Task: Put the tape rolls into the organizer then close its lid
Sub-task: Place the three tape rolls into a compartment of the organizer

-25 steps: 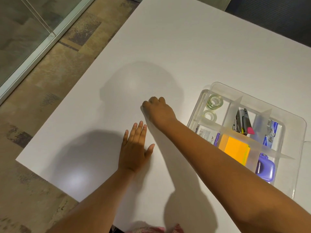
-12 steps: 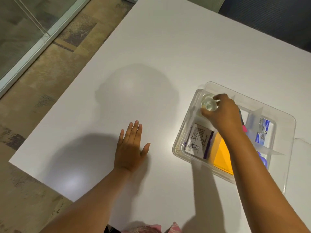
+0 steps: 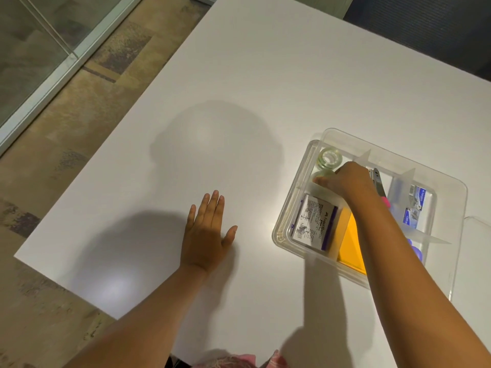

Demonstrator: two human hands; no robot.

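A clear plastic organizer (image 3: 288, 208) with dividers stands open on the white table at the right. One clear tape roll (image 3: 329, 156) lies in its far-left compartment. My right hand (image 3: 348, 180) reaches down into that same compartment, fingers closed on a second tape roll (image 3: 322, 177) just in front of the first. My left hand (image 3: 207, 232) rests flat on the table, fingers apart, well left of the organizer. The clear lid (image 3: 478, 229) lies at the organizer's right side, only partly in view.
Other compartments hold a purple-and-white box (image 3: 314, 224), yellow sticky notes (image 3: 350, 243), a stapler (image 3: 378, 181), blue-and-white packets (image 3: 415, 205) and a purple item (image 3: 415, 251). The table's left edge drops to carpet; a glass wall stands far left.
My right hand closed over something on the table's middle, swung right over the organizer with a tape roll, and has now lowered into the far-left compartment. My left hand stayed flat.
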